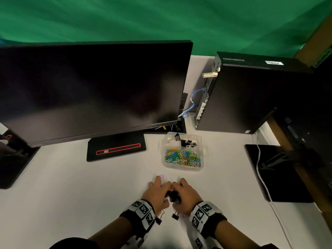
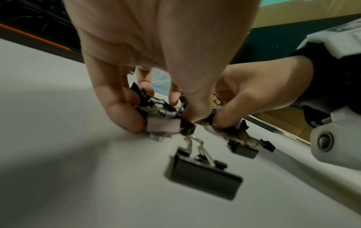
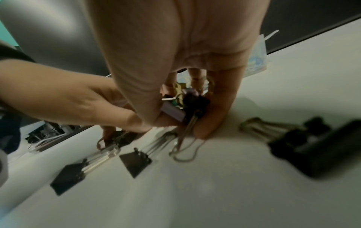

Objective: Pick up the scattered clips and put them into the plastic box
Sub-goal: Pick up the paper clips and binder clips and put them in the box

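white desk (image 1: pixel 71 194) under hands. dark monitor (image 1: pixel 89 87) ahead-left, black PC tower (image 1: pixel 251 94) ahead-right, green backdrop (image 1: pixel 161 18) behind. dim light.

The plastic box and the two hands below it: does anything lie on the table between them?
In the head view, one small pink clip lies by the left hand; otherwise the table up to the plastic box is bare.

monitor (image 1: pixel 93 90): 1 | computer tower (image 1: pixel 251 97): 1 | plastic box (image 1: pixel 202 169): 1 | hands: 2
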`<action>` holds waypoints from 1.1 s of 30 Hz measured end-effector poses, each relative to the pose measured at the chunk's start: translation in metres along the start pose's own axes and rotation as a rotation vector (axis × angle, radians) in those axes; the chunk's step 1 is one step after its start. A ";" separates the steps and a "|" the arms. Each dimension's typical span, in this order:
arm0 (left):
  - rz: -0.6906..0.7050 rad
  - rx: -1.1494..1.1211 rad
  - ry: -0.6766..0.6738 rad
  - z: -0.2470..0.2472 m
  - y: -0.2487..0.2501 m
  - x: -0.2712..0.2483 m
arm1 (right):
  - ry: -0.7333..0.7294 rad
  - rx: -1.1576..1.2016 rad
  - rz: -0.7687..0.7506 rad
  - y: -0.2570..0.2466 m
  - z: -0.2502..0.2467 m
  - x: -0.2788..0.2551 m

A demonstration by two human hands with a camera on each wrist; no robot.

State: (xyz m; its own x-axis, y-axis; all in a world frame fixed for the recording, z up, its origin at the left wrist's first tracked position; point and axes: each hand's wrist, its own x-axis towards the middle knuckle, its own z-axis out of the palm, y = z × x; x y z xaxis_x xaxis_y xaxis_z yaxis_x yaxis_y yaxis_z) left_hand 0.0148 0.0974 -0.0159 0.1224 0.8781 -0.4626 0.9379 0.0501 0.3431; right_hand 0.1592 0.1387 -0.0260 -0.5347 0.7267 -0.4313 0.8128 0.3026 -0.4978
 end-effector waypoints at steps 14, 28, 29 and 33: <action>-0.063 0.276 -0.054 -0.021 0.007 0.018 | -0.028 0.099 0.051 0.014 -0.030 0.014; 0.028 -0.278 0.028 -0.070 -0.011 0.041 | -0.130 0.116 0.123 0.040 -0.044 0.013; 0.033 -0.292 0.048 -0.079 -0.008 0.045 | -0.135 0.115 0.117 0.040 -0.047 0.012; 0.059 -0.377 0.155 -0.118 0.007 0.073 | -0.167 0.098 0.146 0.046 -0.054 0.009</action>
State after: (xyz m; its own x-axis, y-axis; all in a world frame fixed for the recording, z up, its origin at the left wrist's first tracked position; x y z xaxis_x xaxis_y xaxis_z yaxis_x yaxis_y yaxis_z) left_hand -0.0080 0.2175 0.0490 0.0948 0.9445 -0.3145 0.7427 0.1432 0.6542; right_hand 0.2040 0.1929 -0.0121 -0.4504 0.6435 -0.6189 0.8625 0.1344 -0.4878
